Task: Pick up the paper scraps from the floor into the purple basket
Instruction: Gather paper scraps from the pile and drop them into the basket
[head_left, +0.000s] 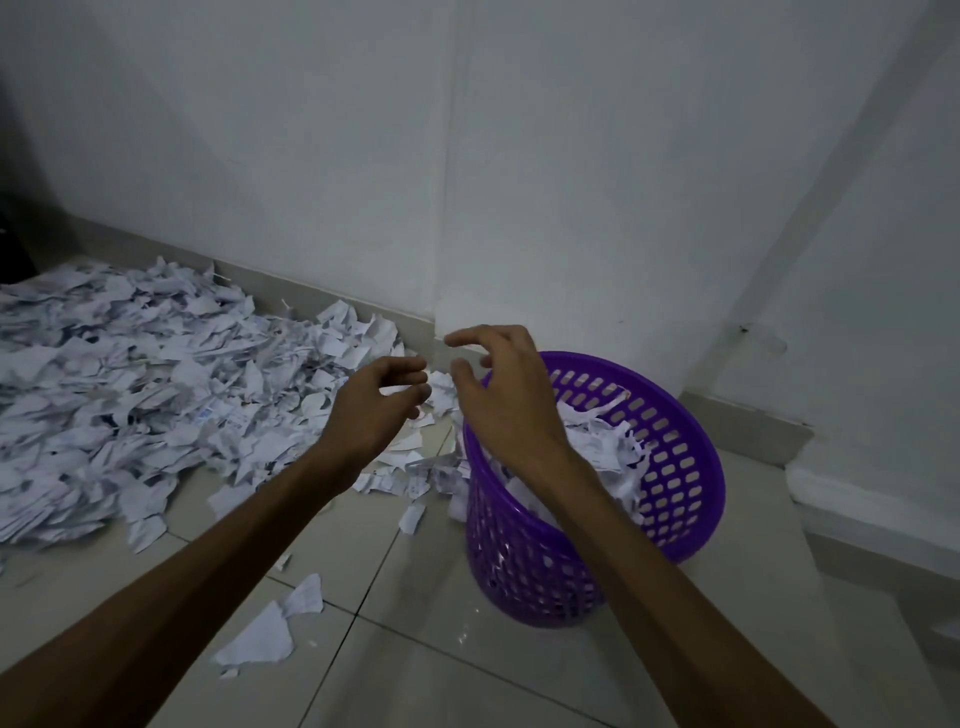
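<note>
A purple perforated basket (691, 457) stands on the tiled floor near the wall corner, partly filled with torn white paper (602, 441). A large heap of paper scraps (135, 384) covers the floor to the left. My left hand (371, 402) hovers just left of the basket's rim with fingers loosely curled and nothing held. My right hand (498, 384) hangs over the basket's near-left rim, fingers spread and relaxed, also empty. A few loose scraps (270, 631) lie on the tiles in front, between my forearms.
White walls meet in a projecting corner (441, 322) right behind the basket. A skirting board (311, 293) runs along the wall behind the heap. A low ledge (872, 499) stands to the right of the basket. Bare tiles (441, 675) lie in the foreground.
</note>
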